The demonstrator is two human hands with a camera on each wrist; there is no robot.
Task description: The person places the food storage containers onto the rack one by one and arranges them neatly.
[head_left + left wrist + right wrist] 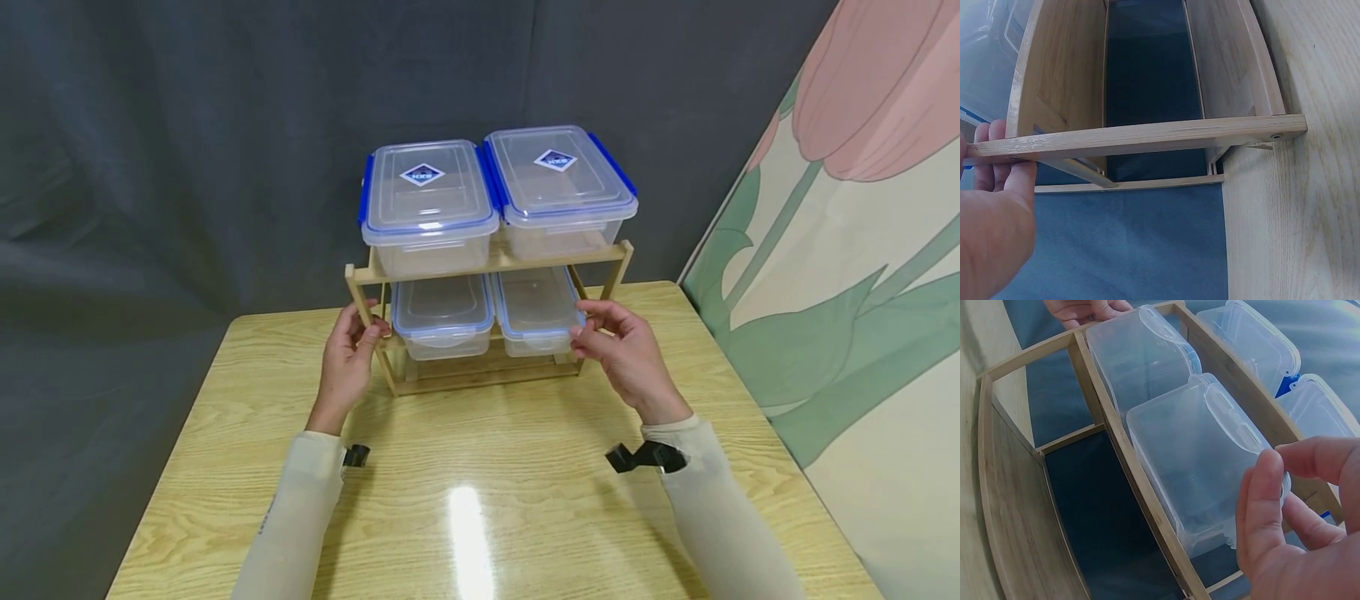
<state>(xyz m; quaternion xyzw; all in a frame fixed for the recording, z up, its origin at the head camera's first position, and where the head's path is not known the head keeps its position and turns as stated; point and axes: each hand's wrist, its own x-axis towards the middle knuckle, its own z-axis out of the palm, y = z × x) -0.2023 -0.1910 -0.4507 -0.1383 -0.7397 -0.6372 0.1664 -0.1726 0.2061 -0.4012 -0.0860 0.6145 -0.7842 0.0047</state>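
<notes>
My left hand (347,358) grips the left front post of a two-tier wooden rack (480,382); in the left wrist view its fingers wrap around that post (1147,135). At the right end of the lower tier, my right hand (626,358) pinches the front corner of a clear plastic food container (535,323), as the right wrist view also shows. Beside that box on the same tier sits another clear food container (442,312). Both have pale-blue-edged lids and stay on the rack.
On the top tier stand two larger clear containers, one left (427,196) and one right (562,183), with dark-blue side clips. The rack stands near the back of a wood-grain table (420,467). A dark curtain (225,150) hangs behind; a tulip-print panel (847,275) is at right.
</notes>
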